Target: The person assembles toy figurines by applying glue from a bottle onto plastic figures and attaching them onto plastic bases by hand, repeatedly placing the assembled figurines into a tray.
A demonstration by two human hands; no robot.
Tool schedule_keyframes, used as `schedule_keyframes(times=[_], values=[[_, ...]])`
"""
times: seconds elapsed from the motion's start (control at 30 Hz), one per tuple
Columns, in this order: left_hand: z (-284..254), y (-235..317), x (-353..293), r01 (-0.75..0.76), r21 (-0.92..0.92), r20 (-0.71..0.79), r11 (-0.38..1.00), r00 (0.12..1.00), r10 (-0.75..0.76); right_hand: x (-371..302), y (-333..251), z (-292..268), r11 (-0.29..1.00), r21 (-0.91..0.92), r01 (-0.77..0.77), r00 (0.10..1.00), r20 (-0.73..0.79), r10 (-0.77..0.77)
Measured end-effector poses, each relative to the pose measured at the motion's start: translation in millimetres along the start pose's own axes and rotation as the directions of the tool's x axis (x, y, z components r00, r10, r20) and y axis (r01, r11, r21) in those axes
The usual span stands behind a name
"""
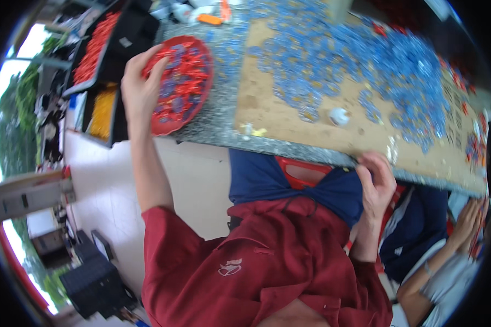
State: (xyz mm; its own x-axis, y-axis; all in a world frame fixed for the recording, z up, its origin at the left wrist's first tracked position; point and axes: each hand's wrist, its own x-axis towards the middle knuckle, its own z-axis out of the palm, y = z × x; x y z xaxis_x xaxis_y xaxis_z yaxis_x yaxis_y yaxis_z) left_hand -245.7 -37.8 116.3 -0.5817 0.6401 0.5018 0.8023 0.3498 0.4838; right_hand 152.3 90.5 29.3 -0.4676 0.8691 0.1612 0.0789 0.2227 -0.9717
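Note:
My left hand (140, 82) reaches over the left rim of a round red tray (208, 90). Its thumb and fingers are apart, with the fingertips at the small red pieces (191, 62) heaped there. Dark purple-blue pieces (174, 103) are mixed among the red ones. At the near edge of the table my right hand (377, 182) is closed, fingers curled and thumb bent in. Whatever it may hold is too small to make out. Beyond it, many clear blue plastic pieces (333, 60) cover a cardboard sheet (256, 109).
A white round object (339, 116) sits on the cardboard. Left of the tray stand a black bin of red pieces (96, 49) and a bin of yellow pieces (102, 114). An orange-handled tool (209, 19) lies at the back. Another person's hands (468, 220) are at far right.

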Motion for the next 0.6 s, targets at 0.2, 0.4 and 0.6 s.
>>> schedule_keyframes(times=[0.2, 0.4, 0.6], values=[[37, 89, -102, 0.487, -0.801, 0.481, 0.348, 0.87, -0.109, 34, -10, 30, 0.974, -0.226, 0.034, 0.999, -0.021, -0.04], [104, 123, -155, 0.629, -0.545, 0.762, -0.555, 0.647, -0.015, 56, 8, 50, 0.764, -0.528, 0.37, 0.921, 0.104, -0.374], [116, 134, -164, 0.656, -0.29, 0.874, -0.697, 0.478, 0.087, 23, 0, 32, 0.984, 0.175, 0.031, 0.999, -0.033, -0.025]])
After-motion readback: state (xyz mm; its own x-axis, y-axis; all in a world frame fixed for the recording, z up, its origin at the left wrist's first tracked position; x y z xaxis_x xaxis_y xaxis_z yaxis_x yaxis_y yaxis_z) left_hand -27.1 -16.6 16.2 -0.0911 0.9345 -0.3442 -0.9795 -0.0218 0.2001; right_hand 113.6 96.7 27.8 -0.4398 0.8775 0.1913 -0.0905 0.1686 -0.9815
